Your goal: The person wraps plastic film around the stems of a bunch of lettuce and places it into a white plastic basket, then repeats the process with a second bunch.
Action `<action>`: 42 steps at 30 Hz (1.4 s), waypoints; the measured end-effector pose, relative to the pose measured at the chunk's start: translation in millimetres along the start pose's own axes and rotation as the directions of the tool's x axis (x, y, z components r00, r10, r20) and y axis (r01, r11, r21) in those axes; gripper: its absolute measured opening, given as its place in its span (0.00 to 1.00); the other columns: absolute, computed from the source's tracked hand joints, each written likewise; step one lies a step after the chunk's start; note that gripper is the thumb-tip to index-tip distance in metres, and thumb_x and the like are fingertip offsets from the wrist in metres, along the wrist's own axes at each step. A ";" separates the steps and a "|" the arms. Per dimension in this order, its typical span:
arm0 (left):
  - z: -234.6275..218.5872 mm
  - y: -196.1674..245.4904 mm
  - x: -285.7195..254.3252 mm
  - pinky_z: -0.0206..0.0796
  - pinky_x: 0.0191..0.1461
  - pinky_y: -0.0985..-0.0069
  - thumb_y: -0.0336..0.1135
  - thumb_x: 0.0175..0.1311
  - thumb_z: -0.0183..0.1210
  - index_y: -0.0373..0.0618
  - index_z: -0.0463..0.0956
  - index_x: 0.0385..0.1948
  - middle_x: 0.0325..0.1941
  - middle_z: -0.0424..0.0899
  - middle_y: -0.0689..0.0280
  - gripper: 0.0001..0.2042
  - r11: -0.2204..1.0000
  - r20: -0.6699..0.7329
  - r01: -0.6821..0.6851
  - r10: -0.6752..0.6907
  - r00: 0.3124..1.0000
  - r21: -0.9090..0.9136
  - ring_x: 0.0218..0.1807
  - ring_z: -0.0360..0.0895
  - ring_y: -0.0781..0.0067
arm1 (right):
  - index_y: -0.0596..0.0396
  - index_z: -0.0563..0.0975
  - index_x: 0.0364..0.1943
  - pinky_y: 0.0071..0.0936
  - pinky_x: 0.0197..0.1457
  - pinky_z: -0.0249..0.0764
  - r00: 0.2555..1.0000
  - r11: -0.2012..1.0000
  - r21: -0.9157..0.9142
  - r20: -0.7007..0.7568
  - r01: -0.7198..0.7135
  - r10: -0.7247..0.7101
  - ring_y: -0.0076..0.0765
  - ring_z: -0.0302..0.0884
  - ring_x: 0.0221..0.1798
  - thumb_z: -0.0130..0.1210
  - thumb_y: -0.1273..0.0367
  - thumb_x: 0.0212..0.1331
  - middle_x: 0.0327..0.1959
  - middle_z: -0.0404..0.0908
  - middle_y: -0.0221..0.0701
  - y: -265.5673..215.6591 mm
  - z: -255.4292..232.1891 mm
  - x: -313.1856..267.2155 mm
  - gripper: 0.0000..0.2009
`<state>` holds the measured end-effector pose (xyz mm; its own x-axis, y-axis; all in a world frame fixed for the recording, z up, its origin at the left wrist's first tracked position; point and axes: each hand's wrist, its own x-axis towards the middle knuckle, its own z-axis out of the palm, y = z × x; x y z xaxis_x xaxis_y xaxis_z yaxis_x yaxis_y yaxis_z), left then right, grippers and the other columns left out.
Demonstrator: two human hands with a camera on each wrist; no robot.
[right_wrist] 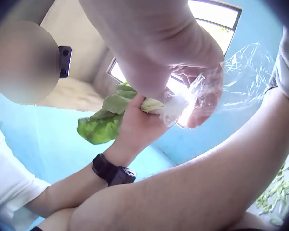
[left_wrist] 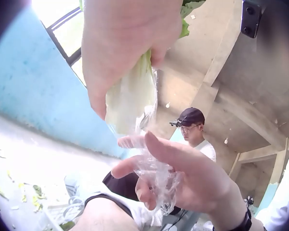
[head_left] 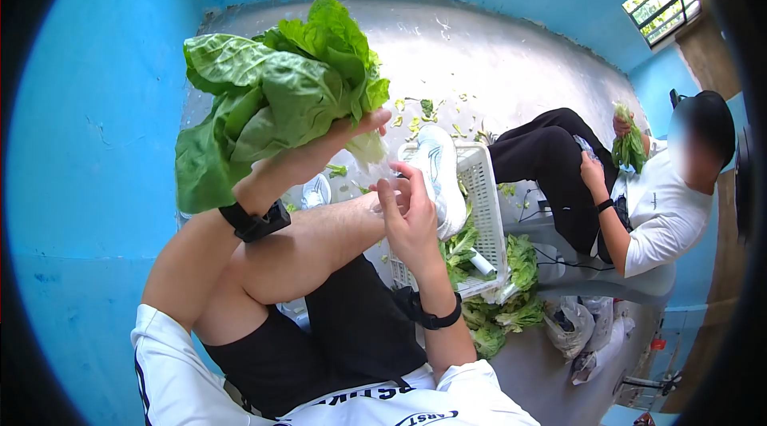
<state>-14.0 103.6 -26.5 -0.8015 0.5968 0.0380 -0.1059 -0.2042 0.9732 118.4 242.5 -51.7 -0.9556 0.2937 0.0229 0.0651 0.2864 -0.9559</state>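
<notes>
My left hand (head_left: pixel 351 129) grips a large bunch of leafy greens (head_left: pixel 292 90) around its stems, leaves spread up and left. In the left wrist view, pale stems (left_wrist: pixel 131 103) emerge below the left hand (left_wrist: pixel 130 41), wrapped in clear film. Just below them is my right hand (left_wrist: pixel 197 175), its fingers curled around crumpled clear plastic film (left_wrist: pixel 164 185). The right wrist view has the film (right_wrist: pixel 245 79) trailing from the right hand (right_wrist: pixel 183 57), beside the left hand (right_wrist: pixel 137 127) and the greens (right_wrist: pixel 101 127).
A white plastic crate (head_left: pixel 485 178) holding greens stands beside my raised shoe (head_left: pixel 441 178). More greens (head_left: pixel 519 266) and plastic bags (head_left: pixel 571 326) lie on the floor. At the right, another person (head_left: pixel 671 210) sits holding greens (head_left: pixel 629 146). Leaf scraps (head_left: pixel 427 110) are scattered ahead.
</notes>
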 end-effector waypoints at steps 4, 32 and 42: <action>-5.7 -4.8 4.7 0.67 0.43 0.79 0.38 0.64 0.61 0.47 0.75 0.36 0.33 0.79 0.71 0.07 0.994 -0.013 -0.062 0.061 0.998 -0.092 0.39 0.76 0.82 | 0.62 0.69 0.55 0.32 0.43 0.76 0.982 0.970 -0.154 -0.006 0.187 -0.190 0.41 0.83 0.37 0.63 0.60 0.58 0.34 0.82 0.42 -2.8 -0.1 -0.1 0.26; -14.1 13.7 1.4 0.74 0.44 0.73 0.36 0.60 0.61 0.39 0.75 0.41 0.37 0.83 0.61 0.12 0.914 0.032 0.365 -0.365 0.930 -0.180 0.39 0.81 0.72 | 0.63 0.77 0.37 0.19 0.24 0.70 0.923 0.999 0.035 -0.385 0.008 0.006 0.17 0.69 0.23 0.53 0.63 0.68 0.26 0.79 0.30 2.2 -2.9 10.3 0.13; -7.2 -3.3 5.3 0.70 0.45 0.76 0.33 0.63 0.61 0.44 0.75 0.38 0.34 0.80 0.68 0.07 0.952 0.062 0.213 -0.205 0.977 -0.221 0.40 0.78 0.77 | 0.60 0.78 0.34 0.19 0.24 0.66 0.845 0.964 -0.192 -0.470 0.185 -0.256 0.19 0.71 0.21 0.57 0.66 0.65 0.23 0.79 0.31 -29.9 8.8 -7.8 0.10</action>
<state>-22.2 101.9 -31.1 -0.7247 0.6730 -0.1480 -0.4021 -0.2386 0.8840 121.4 223.6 -25.9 -0.6890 0.6034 0.4015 -0.0591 0.5054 -0.8609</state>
